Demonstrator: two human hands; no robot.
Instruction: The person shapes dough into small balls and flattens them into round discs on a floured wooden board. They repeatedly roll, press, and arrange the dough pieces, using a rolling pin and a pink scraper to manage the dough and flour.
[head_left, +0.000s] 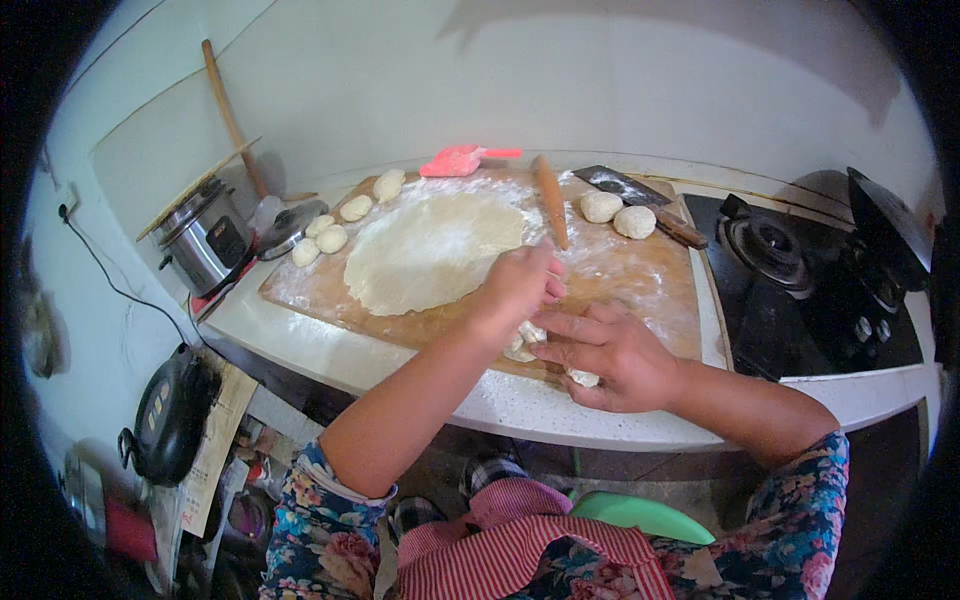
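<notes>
My right hand (626, 356) is bent over small dough pieces (526, 341) at the near edge of a floured wooden board (675, 300); one more bit of dough shows beneath its fingers. My left hand (529, 281) is just above and left of it, fingers curled and blurred; whether it grips dough is unclear. A wide flat sheet of dough (435, 251) covers the board's left half. Beyond the hands lies a wooden rolling pin (552, 202). Two dough balls (634, 222) rest by a cleaver (622, 185), and several smaller dough lumps (331, 238) line the board's left edge.
A pink scoop (457, 160) lies at the board's back edge. To the left stand a metal electric cooker (202, 240) and a pot lid (291, 229). On the right is a black gas hob (795, 322) with a wok or lid (885, 232). A green bowl-like object (637, 516) is near my waist.
</notes>
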